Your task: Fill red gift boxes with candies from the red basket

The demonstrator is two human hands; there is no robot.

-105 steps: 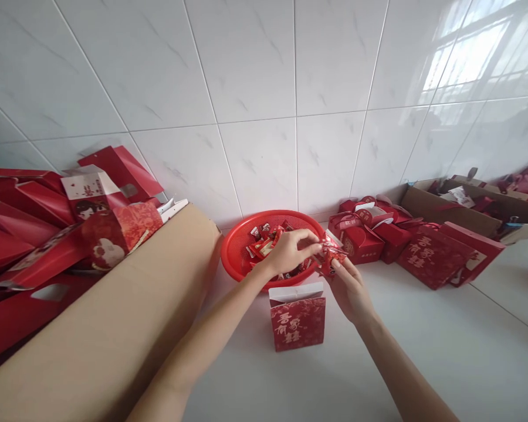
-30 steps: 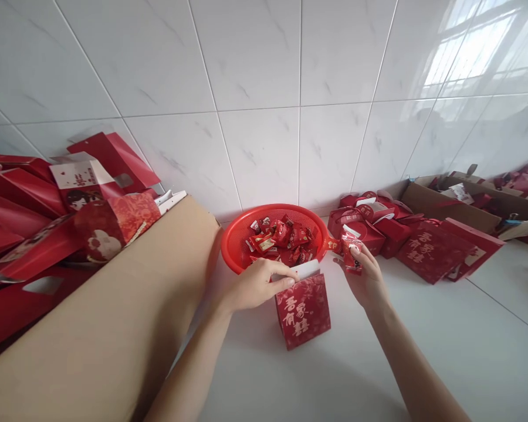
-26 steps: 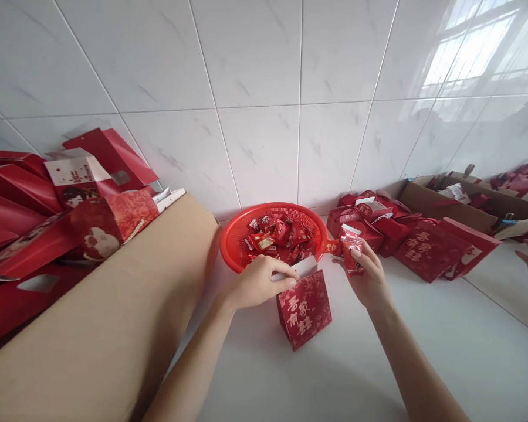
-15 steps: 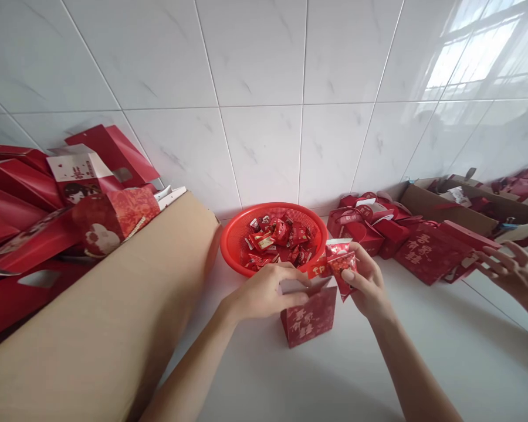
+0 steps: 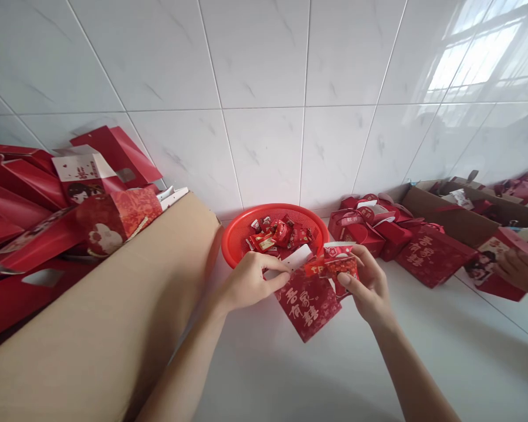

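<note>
A red gift box point(image 5: 310, 308) with pale lettering tilts over the tabletop, its white-lined top open. My left hand point(image 5: 253, 284) pinches the top edge of this box between thumb and fingers. In my right hand point(image 5: 369, 284) are several red candy packets point(image 5: 339, 264), held between thumb and fingers at the box's right upper edge. Right behind the box stands a red plastic basket point(image 5: 233, 252) with more wrapped candies point(image 5: 281, 233) in it. The box and my left hand cover part of the basket's front rim.
A large cardboard carton point(image 5: 158, 281) full of red gift boxes point(image 5: 26, 199) fills the left side. Red boxes point(image 5: 361, 225) and another carton point(image 5: 449, 214) stand along the wall at right. Another person's hand point(image 5: 521, 269) holds a red box point(image 5: 495, 264) there.
The gift box has gone from upright to tilted, its top leaning left. My left hand has shifted slightly left with it. At right, the other person's hand now holds a different-looking box.
</note>
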